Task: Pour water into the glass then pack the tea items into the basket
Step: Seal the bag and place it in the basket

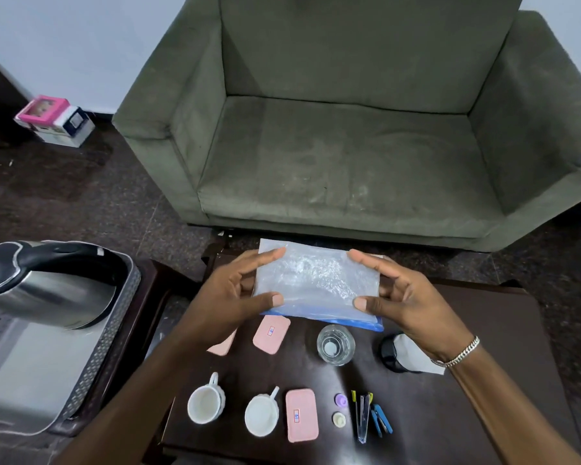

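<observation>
- Clear plastic bag (317, 283), blue strip along its near edge, held flat above the dark table (467, 397); left hand (230, 297) and right hand (403, 303) pinch opposite ends.
- Glass (335, 344) stands upright on the table just below the bag (contents not discernible).
- Two white cups (206, 404) nearer the viewer than the glass, left of it.
- Kettle (44, 283) sits in the metal basket (114, 330), well left of the glass.

place: home sitting room | cues: green armchair (342, 135), low dark coffee table (450, 414), dark carpet (81, 203)
</observation>
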A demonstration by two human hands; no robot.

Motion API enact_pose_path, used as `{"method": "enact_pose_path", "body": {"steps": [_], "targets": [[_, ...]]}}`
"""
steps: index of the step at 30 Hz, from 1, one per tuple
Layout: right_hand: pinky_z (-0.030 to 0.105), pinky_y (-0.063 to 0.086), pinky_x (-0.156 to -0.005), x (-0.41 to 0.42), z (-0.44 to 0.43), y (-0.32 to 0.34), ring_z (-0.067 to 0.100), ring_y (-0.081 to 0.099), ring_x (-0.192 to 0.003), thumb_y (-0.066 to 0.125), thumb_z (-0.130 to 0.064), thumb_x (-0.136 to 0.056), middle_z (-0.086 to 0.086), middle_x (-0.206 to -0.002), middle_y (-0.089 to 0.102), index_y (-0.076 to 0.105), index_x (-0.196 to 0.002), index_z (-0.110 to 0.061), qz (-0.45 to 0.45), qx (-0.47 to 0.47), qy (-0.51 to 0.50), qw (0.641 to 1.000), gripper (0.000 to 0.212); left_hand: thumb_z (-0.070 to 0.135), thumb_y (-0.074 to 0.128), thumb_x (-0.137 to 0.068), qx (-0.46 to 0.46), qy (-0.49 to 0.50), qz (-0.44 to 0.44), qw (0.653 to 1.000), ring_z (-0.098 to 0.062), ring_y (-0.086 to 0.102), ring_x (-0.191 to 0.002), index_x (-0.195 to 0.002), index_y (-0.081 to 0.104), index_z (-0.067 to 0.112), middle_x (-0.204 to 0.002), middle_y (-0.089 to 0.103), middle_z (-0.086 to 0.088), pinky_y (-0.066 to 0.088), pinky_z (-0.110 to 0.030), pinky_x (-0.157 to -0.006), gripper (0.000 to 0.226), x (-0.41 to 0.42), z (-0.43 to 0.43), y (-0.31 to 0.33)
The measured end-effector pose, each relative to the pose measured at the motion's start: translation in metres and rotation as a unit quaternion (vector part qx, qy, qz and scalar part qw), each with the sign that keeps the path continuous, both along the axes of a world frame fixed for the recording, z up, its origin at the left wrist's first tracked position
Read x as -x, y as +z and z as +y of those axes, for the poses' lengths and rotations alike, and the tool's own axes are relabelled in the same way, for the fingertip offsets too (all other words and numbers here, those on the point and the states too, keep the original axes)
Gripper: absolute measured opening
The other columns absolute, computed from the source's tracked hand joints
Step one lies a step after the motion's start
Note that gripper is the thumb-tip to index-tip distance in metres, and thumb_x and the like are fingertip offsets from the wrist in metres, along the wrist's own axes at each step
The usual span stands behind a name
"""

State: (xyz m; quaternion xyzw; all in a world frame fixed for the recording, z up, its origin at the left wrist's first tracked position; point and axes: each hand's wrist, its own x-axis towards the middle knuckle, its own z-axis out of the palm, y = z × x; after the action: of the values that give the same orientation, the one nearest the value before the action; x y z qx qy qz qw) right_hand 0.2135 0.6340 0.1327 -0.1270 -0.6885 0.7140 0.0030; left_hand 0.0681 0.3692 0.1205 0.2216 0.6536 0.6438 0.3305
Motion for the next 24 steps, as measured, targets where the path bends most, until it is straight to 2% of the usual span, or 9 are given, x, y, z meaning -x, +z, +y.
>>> {"method": "enact_pose_path", "body": {"steps": [2,5,8,9,12,15,20,22,24], "targets": [[0.04,0.052,-0.089,0.004,-0.009,0.0,0.024,0.051,-0.088,0.077,0.008,-0.081,0.003,-0.135,0.058,0.063,-0.138,-0.023,0.003,0.015,-0.006,1.0,0.066,-0.002,0.081,-0.082,0.008,0.014,0.014,1.0,-0.026,0.07,-0.123,-0.137,0.068,0.019,-0.137,0.063,-0.002,0.053,-0.049,-0.108,0.06,0.004,-0.014,-0.004],[0.017,0.05,-0.074,0.016,-0.029,0.0,0.013,0.045,-0.072,0.077,0.011,-0.079,-0.015,-0.111,0.061,0.069,-0.129,-0.016,0.009,-0.009,-0.02,1.0,0.058,0.014,0.086,-0.079,0.02,0.049,0.03,0.998,-0.037,0.07,-0.119,-0.132,0.073,0.02,-0.135,0.064,-0.01,0.051,-0.063,-0.106,0.054,0.011,-0.039,-0.007],[0.016,0.048,-0.069,0.034,-0.05,0.002,0.016,0.043,-0.069,0.078,0.01,-0.078,-0.01,-0.105,0.059,0.071,-0.123,-0.014,0.017,-0.048,-0.029,0.998,0.051,0.027,0.086,-0.078,0.035,0.077,0.064,0.994,-0.042,0.068,-0.102,-0.126,0.075,0.027,-0.129,0.065,-0.014,0.051,-0.071,-0.098,0.05,0.019,-0.065,-0.006],[0.018,0.049,-0.069,0.042,-0.059,0.003,0.017,0.045,-0.07,0.078,0.011,-0.078,-0.006,-0.106,0.058,0.072,-0.121,-0.013,0.018,-0.057,-0.026,0.998,0.049,0.028,0.085,-0.078,0.039,0.09,0.076,0.992,-0.036,0.065,-0.095,-0.124,0.076,0.029,-0.125,0.067,-0.012,0.054,-0.064,-0.093,0.048,0.021,-0.075,-0.006],[0.021,0.052,-0.069,0.063,-0.086,0.004,0.015,0.052,-0.069,0.076,0.012,-0.08,-0.002,-0.105,0.057,0.072,-0.119,-0.01,0.018,-0.061,-0.014,0.998,0.045,0.024,0.084,-0.082,0.05,0.132,0.106,0.984,-0.014,0.062,-0.077,-0.119,0.077,0.029,-0.104,0.069,0.008,0.051,-0.027,-0.073,0.039,0.026,-0.104,-0.005],[0.021,0.054,-0.073,0.085,-0.117,0.004,0.009,0.053,-0.071,0.075,0.012,-0.081,-0.003,-0.106,0.057,0.072,-0.119,-0.009,0.024,-0.065,0.011,0.998,0.044,0.008,0.082,-0.088,0.072,0.166,0.145,0.973,0.002,0.06,-0.071,-0.119,0.077,0.024,-0.095,0.067,0.017,0.047,-0.011,-0.069,0.035,0.029,-0.143,-0.003],[0.02,0.049,-0.075,0.12,-0.188,-0.003,0.01,0.048,-0.075,0.077,0.011,-0.081,-0.007,-0.098,0.057,0.074,-0.117,-0.008,0.029,-0.086,0.06,0.994,0.04,0.006,0.082,-0.088,0.139,0.222,0.173,0.95,-0.001,0.064,-0.076,-0.114,0.078,0.03,-0.087,0.068,0.014,0.049,-0.012,-0.074,0.034,0.038,-0.223,0.003],[0.015,0.047,-0.073,0.133,-0.223,-0.012,0.006,0.049,-0.072,0.077,0.011,-0.081,-0.004,-0.096,0.056,0.074,-0.114,-0.008,0.03,-0.084,0.076,0.993,0.038,0.002,0.081,-0.088,0.168,0.242,0.178,0.939,-0.008,0.069,-0.079,-0.107,0.08,0.031,-0.089,0.071,0.008,0.054,-0.017,-0.076,0.034,0.045,-0.257,0.003],[0.013,0.047,-0.072,0.146,-0.265,-0.023,0.003,0.052,-0.07,0.077,0.009,-0.081,-0.003,-0.094,0.056,0.075,-0.112,-0.01,0.025,-0.097,0.1,0.99,0.036,-0.002,0.079,-0.088,0.203,0.262,0.181,0.926,-0.006,0.072,-0.083,-0.098,0.08,0.03,-0.094,0.074,0.008,0.054,-0.014,-0.077,0.034,0.056,-0.296,0.0]]}}
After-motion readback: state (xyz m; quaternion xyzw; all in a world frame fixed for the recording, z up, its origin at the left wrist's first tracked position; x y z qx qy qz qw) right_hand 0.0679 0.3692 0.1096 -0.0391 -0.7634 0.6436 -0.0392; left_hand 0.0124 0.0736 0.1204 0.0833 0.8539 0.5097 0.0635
